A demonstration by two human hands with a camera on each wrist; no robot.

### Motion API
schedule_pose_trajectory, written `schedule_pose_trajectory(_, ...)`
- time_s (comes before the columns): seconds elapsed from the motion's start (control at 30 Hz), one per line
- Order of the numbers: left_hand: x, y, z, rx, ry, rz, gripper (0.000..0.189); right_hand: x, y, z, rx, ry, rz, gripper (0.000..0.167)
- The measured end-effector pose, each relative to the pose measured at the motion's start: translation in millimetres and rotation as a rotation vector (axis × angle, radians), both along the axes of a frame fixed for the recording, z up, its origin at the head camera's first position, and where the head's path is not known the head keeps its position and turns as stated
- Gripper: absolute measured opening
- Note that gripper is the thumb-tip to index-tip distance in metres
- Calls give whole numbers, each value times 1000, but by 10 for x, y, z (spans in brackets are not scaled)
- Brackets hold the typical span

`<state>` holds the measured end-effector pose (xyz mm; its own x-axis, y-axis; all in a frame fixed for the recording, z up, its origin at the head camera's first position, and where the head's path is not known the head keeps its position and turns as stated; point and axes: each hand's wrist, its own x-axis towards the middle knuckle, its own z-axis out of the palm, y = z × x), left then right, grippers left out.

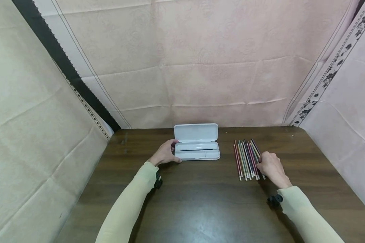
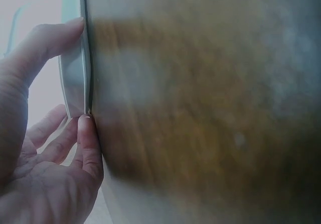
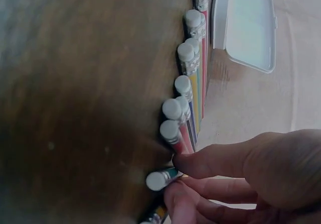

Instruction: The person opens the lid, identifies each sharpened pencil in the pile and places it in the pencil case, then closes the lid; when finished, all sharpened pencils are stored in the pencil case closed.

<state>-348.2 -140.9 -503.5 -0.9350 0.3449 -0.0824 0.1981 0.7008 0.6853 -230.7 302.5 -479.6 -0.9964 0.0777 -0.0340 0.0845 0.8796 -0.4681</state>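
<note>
A white pencil case [image 1: 196, 133] lies with its lid raised toward the back of the table. At its left end my left hand [image 1: 165, 153] grips it, thumb near the front corner and fingers behind. The left wrist view shows the thumb and fingertips against the edge of the case [image 2: 75, 86]. To the right, several pencils [image 1: 245, 160] with white erasers lie side by side. My right hand [image 1: 272, 167] is at their right side. In the right wrist view, its thumb and fingers pinch a green pencil [image 3: 173, 173] near the eraser end; part of it is hidden.
The brown wooden table [image 1: 200, 199] ends at the back against a pale cloth wall [image 1: 207, 84]. Similar cloth hangs at left and right. Inside the case's tray lies a thin dark rod [image 1: 197, 149]. A yellow-banded pencil [image 3: 159, 213] lies near the right fingers.
</note>
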Motion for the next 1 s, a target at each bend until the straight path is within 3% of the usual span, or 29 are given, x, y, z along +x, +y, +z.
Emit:
schedule_pose_trajectory(0.53, -13, -2, 13, -3, -11, 7, 92, -57, -10, 36, 6, -84, -27, 18)
schedule_pose_trajectory(1.0, -8, -15, 1, -10, -21, 5, 93, -52, 23, -3, -12, -84, -30, 29)
